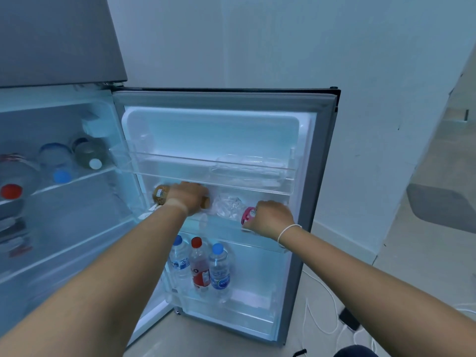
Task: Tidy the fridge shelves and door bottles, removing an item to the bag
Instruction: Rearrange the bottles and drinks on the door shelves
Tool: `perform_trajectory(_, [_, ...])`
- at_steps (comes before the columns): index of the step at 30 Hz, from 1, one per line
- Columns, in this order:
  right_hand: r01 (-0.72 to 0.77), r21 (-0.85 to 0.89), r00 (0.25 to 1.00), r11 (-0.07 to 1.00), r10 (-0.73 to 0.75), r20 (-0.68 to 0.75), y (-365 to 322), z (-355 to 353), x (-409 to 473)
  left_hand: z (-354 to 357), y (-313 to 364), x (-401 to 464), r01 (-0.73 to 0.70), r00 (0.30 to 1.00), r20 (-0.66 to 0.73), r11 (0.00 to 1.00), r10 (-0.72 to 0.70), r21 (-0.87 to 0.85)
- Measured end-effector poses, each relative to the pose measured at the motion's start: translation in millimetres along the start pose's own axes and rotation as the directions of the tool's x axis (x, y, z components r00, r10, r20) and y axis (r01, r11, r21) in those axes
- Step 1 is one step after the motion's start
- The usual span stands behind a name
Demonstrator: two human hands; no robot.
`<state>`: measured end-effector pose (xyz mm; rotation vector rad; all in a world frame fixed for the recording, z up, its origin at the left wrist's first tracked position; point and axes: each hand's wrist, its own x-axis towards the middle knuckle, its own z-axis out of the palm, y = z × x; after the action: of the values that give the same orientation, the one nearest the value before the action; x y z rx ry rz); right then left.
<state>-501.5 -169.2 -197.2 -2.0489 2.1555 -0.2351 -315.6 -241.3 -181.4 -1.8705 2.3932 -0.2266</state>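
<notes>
brown jar (161,195) under left hand (189,200), pink item (249,215) under right hand (274,217) (fingers hidden, grip unclear)

Little can be read. The red-capped bottle (199,266) in the lower door rack shows the white letters "LO" on its label. Labels on the neighbouring water bottles are too blurred.

The middle door shelf (231,228) is crowded: a brown jar (161,195), a crumpled clear bag (228,208) and a pink container (248,215) sit side by side under the upper door shelf (180,167), leaving little headroom. On the bottom door shelf (231,302), three bottles (201,264) fill the left part; its right part is open. Cables (324,313) lie across the floor by the door.
</notes>
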Motion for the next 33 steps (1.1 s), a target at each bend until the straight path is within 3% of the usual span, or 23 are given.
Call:
perform_trajectory(6, [0.009,0.186,0.992,0.982,0.014,-0.124,2.1,11.3,-3.7,5.0,4.6,10.4,-0.006,1.000,-0.022,0.994,0.009,0.113])
perform_trajectory(15, [0.073,0.474,0.974,0.877,0.040,-0.224,3.6,9.2,-12.1,-4.6,-23.0,-26.1,0.055,0.968,-0.221,0.960,-0.118,-0.274])
perform_trajectory(20, [0.129,0.565,0.969,0.815,0.018,-0.247,1.8,1.3,-23.9,3.1,-31.1,-56.1,0.073,0.939,-0.253,0.855,-0.232,-0.513])
perform_trajectory(23, [0.183,0.555,0.961,0.812,-0.029,-0.274,-1.1,-4.1,-34.3,7.6,-20.3,-82.9,0.021,0.895,-0.315,0.736,-0.316,-0.676])
perform_trajectory(27, [0.240,0.492,0.948,0.837,-0.093,-0.304,-5.3,-7.6,-48.2,6.0,-16.5,-109.3,-0.069,0.824,-0.396,0.621,-0.406,-0.781])
perform_trajectory(33, [0.309,0.490,0.931,0.815,-0.155,-0.330,-16.3,-0.8,-67.5,-2.3,-41.8,-143.3,-0.126,0.746,-0.385,0.452,-0.544,-0.883])
